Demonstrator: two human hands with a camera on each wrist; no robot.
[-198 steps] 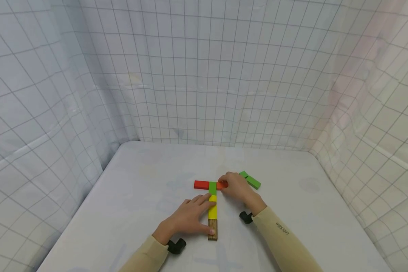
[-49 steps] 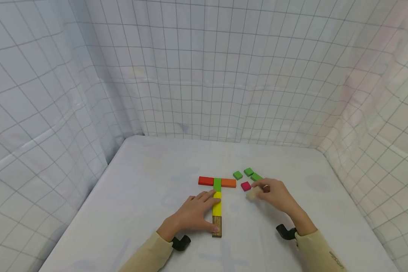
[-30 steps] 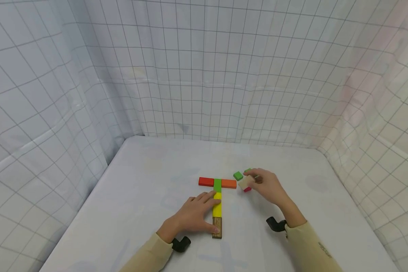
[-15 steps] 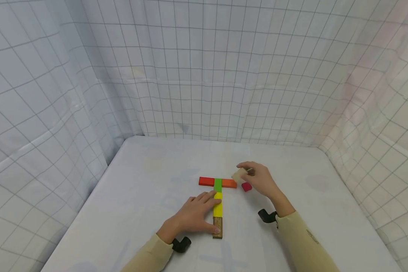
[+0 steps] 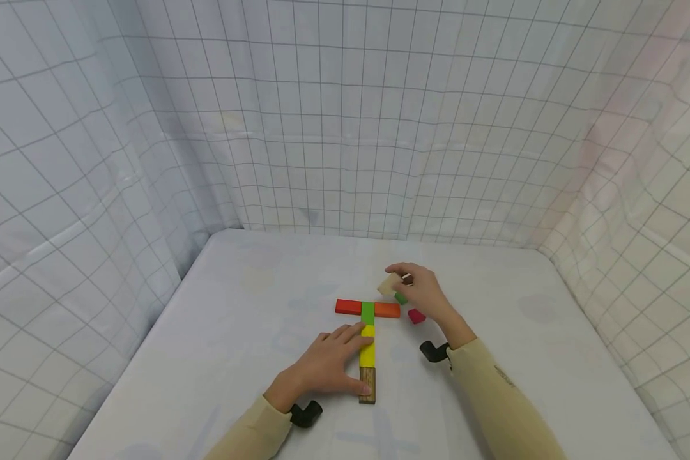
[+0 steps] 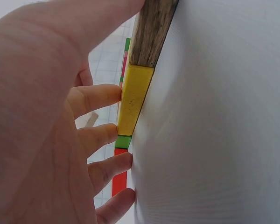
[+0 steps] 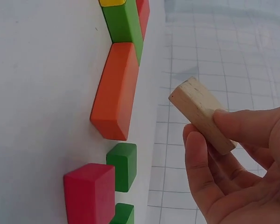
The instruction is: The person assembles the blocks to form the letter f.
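Note:
My right hand (image 5: 424, 291) pinches a plain wooden block (image 7: 200, 109) between thumb and fingers, raised behind the orange block (image 5: 387, 310). My left hand (image 5: 324, 367) lies spread along the stem of a T of blocks. Its thumb is on the brown wooden block (image 5: 367, 377), and its fingers reach the yellow section (image 5: 367, 355). A green block (image 5: 368, 312) tops the stem, between the red block (image 5: 348, 306) on the left and the orange one on the right. In the left wrist view, the fingertips line up along the side of the yellow section (image 6: 136, 100).
Right of the T sit a crimson cube (image 5: 416, 315) and a small green cube (image 5: 400, 298), partly behind the right hand. Another green cube (image 7: 124, 213) shows in the right wrist view. A gridded white curtain (image 5: 345, 128) encloses the white table (image 5: 253, 287) at the back and sides.
My right hand let go of the orange block earlier. It has since carried the wooden block left and away from me, past the crimson cube. The left hand stays in place.

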